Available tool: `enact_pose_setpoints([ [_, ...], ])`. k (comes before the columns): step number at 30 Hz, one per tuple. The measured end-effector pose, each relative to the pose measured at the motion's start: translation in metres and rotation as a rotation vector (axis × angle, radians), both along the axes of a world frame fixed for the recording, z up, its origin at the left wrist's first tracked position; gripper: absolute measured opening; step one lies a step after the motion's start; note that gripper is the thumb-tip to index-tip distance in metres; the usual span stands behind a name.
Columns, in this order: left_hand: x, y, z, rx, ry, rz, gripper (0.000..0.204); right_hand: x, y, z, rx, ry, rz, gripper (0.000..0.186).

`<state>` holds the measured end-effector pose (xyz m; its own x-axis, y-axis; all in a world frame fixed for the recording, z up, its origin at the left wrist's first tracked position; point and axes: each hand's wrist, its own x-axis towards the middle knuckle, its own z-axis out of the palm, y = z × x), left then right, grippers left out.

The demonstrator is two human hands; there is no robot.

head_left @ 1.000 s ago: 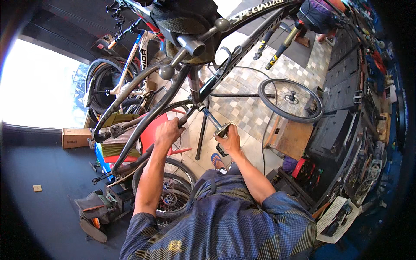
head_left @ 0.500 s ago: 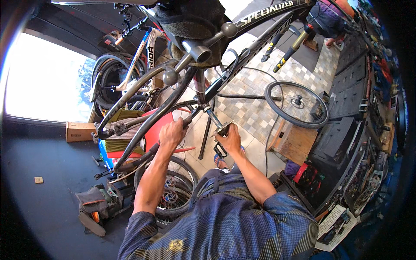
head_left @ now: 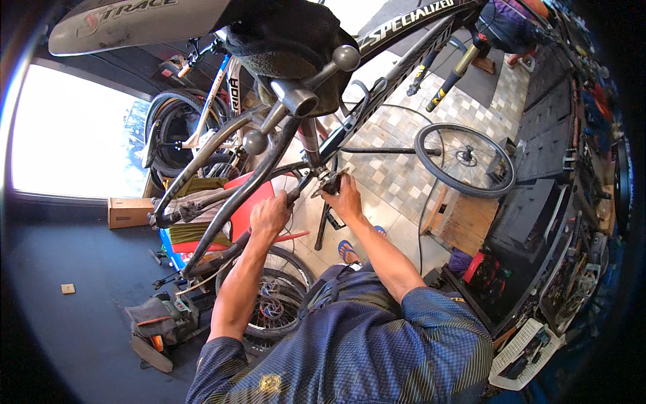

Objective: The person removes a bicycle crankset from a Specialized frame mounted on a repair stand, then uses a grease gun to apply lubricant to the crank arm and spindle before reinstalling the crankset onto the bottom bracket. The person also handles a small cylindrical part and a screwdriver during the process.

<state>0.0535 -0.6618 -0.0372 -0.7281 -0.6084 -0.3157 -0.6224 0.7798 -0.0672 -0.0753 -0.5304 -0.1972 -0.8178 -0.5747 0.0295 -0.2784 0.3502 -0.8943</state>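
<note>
A black bicycle frame (head_left: 410,44) hangs in a repair stand's clamp (head_left: 294,99) in front of me. My left hand (head_left: 270,213) is wrapped round the chainstay (head_left: 294,194) just behind the bottom bracket. With its fingers closed, my right hand (head_left: 344,200) grips the crankset (head_left: 331,183) by its chainring area, close against the bottom bracket. Little or none of the crank's axle shows now. A black pedal (head_left: 333,221) hangs below the right hand. The fingers partly cover the crankset.
A loose wheel (head_left: 464,161) leans by a wooden box (head_left: 463,219) at the right. More wheels (head_left: 272,303) stand beneath the left forearm. A red chair (head_left: 250,210) is behind the frame. Tool-laden black cabinets (head_left: 525,222) line the right. Another person (head_left: 509,27) is at the far right.
My right hand has moved up and left with the crankset, to the bottom bracket. The silver axle that showed between them is mostly out of sight. My left hand keeps its hold.
</note>
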Motion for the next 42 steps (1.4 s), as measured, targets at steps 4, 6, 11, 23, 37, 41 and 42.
enact_pose_setpoints([
  [4,0.001,0.001,0.001,-0.003,0.017,-0.031,0.021,-0.001,-0.005,0.000,0.077,-0.052,0.030,0.072],
  [6,0.000,0.001,0.001,0.004,0.024,-0.042,0.019,-0.003,-0.007,-0.001,0.055,-0.037,0.040,0.072],
  [11,-0.001,0.000,0.004,0.018,0.013,-0.050,0.018,-0.003,-0.017,-0.006,0.007,0.020,0.042,0.073],
  [23,0.002,-0.001,-0.001,-0.002,0.003,-0.066,0.017,-0.009,-0.019,-0.007,-0.205,-0.373,0.075,0.057],
  [37,0.004,-0.001,-0.006,-0.033,0.024,-0.077,0.016,-0.010,-0.013,-0.005,-0.194,-0.257,0.059,0.062],
  [41,0.004,0.001,-0.005,-0.063,0.047,-0.059,0.014,-0.002,-0.012,-0.008,-0.136,-0.477,0.063,0.063],
  [42,0.004,0.001,-0.005,-0.055,0.056,-0.073,0.015,0.000,-0.007,-0.008,-0.020,-0.340,0.063,0.064],
])
